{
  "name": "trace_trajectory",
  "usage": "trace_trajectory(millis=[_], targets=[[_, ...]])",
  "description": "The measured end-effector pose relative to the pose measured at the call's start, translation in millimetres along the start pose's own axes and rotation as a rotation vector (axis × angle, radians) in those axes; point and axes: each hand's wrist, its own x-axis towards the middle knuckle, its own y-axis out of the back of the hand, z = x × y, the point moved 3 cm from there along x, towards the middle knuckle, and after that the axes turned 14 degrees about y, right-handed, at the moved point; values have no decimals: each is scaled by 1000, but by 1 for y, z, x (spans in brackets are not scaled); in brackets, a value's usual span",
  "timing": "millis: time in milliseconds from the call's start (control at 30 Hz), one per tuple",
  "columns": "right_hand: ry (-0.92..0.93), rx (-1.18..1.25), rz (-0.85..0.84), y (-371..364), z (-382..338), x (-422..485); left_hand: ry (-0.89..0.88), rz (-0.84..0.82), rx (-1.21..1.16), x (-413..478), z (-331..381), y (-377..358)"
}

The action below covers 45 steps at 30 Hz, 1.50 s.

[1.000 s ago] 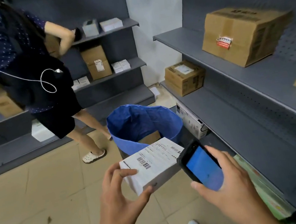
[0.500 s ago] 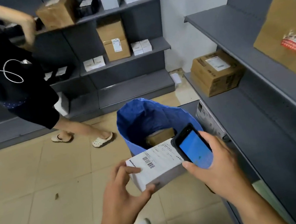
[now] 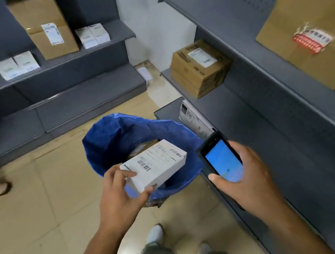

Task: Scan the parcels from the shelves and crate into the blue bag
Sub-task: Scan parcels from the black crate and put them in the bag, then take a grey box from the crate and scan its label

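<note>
The left hand (image 3: 118, 197) has its grip closed round a small white box (image 3: 154, 164), label up, right over the open blue bag (image 3: 119, 134) on the floor. The right hand (image 3: 248, 178) has its grip closed round a scanner (image 3: 221, 160) with a lit blue screen, just right of the box. One flat brown parcel (image 3: 141, 149) already lies inside the bag, so the job has begun. I think the white box goes in next. Lots are left: a taped brown box (image 3: 199, 67) and a big brown box (image 3: 310, 29) on the right shelves, and a tall brown box (image 3: 47, 27) with little white boxes (image 3: 92, 36) on the far shelves. No crate shows.
</note>
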Motion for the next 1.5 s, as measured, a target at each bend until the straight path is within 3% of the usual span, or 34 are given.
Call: trace_trajectory(millis=[100,300,600,800,1033,1500], targets=[[-76,-38,40,-3,-8,-2,-70,-69,12,42,-12,-17],[-192,-18,58,-13,-18,-34,-32,-257,53,79,-33,-61],[-306,-18,258,15,-3,-114,-328,-409,-21,19,45,-101],[-405,-22,458,56,18,-210,-607,-584,-67,-86,139,-122],[-510,-39,717,106,56,-382,-856,-828,-54,-266,211,-172],[-994,-49,1238,112,103,-748,-1093,-1421,98,-617,207,-287]])
